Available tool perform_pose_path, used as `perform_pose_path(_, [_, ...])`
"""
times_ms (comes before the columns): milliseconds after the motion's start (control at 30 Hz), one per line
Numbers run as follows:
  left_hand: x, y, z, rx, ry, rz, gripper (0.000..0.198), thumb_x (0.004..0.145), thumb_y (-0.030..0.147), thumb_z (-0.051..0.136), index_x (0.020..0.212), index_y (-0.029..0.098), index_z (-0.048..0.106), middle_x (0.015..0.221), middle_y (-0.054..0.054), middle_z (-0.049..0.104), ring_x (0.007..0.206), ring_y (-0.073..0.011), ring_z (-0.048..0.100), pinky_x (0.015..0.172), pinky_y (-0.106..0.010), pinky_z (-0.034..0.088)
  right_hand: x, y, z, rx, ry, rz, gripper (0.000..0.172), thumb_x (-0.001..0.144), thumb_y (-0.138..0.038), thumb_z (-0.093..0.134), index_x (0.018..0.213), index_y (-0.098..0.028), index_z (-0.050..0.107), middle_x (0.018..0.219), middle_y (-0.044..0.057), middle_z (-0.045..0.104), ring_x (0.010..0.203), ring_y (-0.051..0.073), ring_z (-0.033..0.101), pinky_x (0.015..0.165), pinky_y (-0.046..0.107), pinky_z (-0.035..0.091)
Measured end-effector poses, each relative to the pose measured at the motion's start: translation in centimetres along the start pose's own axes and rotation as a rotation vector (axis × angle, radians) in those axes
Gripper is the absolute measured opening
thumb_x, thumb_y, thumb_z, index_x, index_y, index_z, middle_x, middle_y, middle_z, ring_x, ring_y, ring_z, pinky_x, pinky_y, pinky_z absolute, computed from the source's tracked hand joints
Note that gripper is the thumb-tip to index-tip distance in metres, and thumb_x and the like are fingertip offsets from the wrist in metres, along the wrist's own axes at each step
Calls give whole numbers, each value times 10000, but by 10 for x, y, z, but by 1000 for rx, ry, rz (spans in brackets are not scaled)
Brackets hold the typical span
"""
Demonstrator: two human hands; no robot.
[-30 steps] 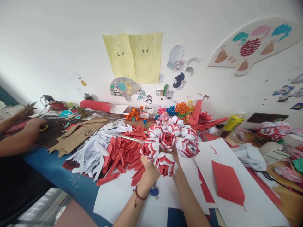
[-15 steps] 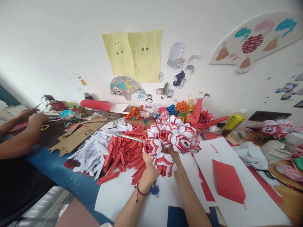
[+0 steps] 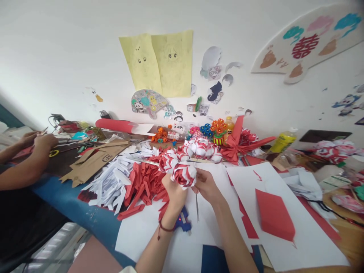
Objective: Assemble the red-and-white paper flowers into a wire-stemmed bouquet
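Observation:
A bunch of red-and-white paper flowers (image 3: 184, 175) is up in front of me, the nearest bloom facing me. My left hand (image 3: 174, 191) is closed around the bunch from the left, just under the blooms, its fingertips partly hidden. On the other side, my right hand (image 3: 209, 185) has its fingers pinched by the nearest bloom, at the thin wire stems (image 3: 197, 206) that hang down between my hands. Below my left wrist lies a blue glue gun (image 3: 184, 220) with a small red light, partly behind the forearm.
Left of my hands lie heaps of folded red paper strips (image 3: 145, 182) and white paper strips (image 3: 112, 185), beside flattened cardboard (image 3: 95, 161). A red sheet (image 3: 274, 214) rests on white paper (image 3: 309, 242) at right. A co-worker's hands (image 3: 42, 140) work at far left.
The bunch has tipped away from me and its blooms have shifted left and lower. My right hand has come out from behind the flowers, and the hanging stems and glue gun show more.

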State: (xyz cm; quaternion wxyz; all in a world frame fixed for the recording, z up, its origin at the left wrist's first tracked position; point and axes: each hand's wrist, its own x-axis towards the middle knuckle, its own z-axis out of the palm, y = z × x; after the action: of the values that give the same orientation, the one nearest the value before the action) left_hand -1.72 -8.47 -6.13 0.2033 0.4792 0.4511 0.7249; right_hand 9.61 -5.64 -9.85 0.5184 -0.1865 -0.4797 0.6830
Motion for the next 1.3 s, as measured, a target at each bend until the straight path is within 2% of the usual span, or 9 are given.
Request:
perform_pose_path(67, [4, 4, -2, 10, -19, 8, 306, 787, 306, 736, 579, 162, 563, 465, 60, 530, 406, -79, 494, 434, -187, 405, -2, -2, 3, -51, -28, 22, 299, 803, -387, 767, 884, -127, 644, 649, 19, 601, 474, 105, 535, 452, 226, 407])
perform_pose_path(167, [10, 7, -5, 100, -23, 66, 198, 846, 298, 704, 716, 152, 672, 578, 32, 643, 488, -93, 565, 511, -195, 444, -4, -7, 7, -80, -46, 47, 296, 874, -401, 696, 922, -110, 670, 597, 14, 586, 466, 105, 539, 449, 217, 419])
perform_pose_path(367, [17, -1, -11, 307, -74, 235, 170, 896, 290, 675, 794, 159, 712, 630, 18, 672, 545, -94, 581, 592, -203, 451, -6, -15, 2, 72, -106, 98, 545, 832, -623, 664, 996, -105, 698, 674, 25, 593, 488, 72, 532, 448, 178, 382])
perform_pose_path(567, [25, -5, -13, 378, -199, 212, 174, 916, 308, 650, 852, 163, 721, 726, -10, 731, 621, -114, 649, 635, -208, 468, -5, -20, -6, 80, -160, 223, 347, 817, -347, 751, 1050, -94, 706, 684, 34, 628, 522, 92, 580, 492, 192, 438])
perform_pose_path(733, [33, 2, -13, 373, -350, 149, 228, 936, 304, 602, 808, 154, 718, 679, -5, 699, 590, -114, 614, 596, -207, 442, -8, -25, -10, 17, -221, 201, 385, 871, -283, 706, 1199, -88, 651, 702, 41, 643, 544, 126, 617, 517, 237, 481])
perform_pose_path(833, [37, 7, -13, 407, -441, 129, 275, 956, 301, 561, 787, 156, 723, 637, 1, 675, 546, -110, 566, 561, -213, 409, -11, -27, -15, -39, -274, 139, 367, 921, -275, 651, 1240, -94, 634, 722, 33, 620, 552, 96, 587, 521, 213, 446])
perform_pose_path(1067, [37, 3, -6, 512, -512, 148, 272, 962, 229, 483, 978, 178, 750, 893, -68, 766, 755, -179, 681, 703, -264, 465, -8, -26, -25, -56, -295, 65, 401, 943, -345, 625, 1256, -95, 600, 737, 4, 494, 565, 47, 404, 511, 206, 274])
perform_pose_path(1167, [39, -1, 2, 485, -499, 159, 269, 960, 223, 473, 851, 173, 714, 805, -49, 734, 726, -174, 650, 705, -270, 451, -7, -27, -29, -45, -294, 79, 484, 928, -365, 644, 1327, -110, 545, 774, 2, 459, 579, 44, 345, 527, 224, 220])
perform_pose_path(1300, [47, -9, 16, 439, -465, 186, 244, 857, 110, 526, 624, 179, 555, 643, -25, 627, 611, -161, 571, 608, -264, 414, -7, -30, -32, -40, -267, 40, 360, 898, -349, 671, 1172, -130, 589, 793, -7, 429, 556, 28, 288, 528, 240, 158])
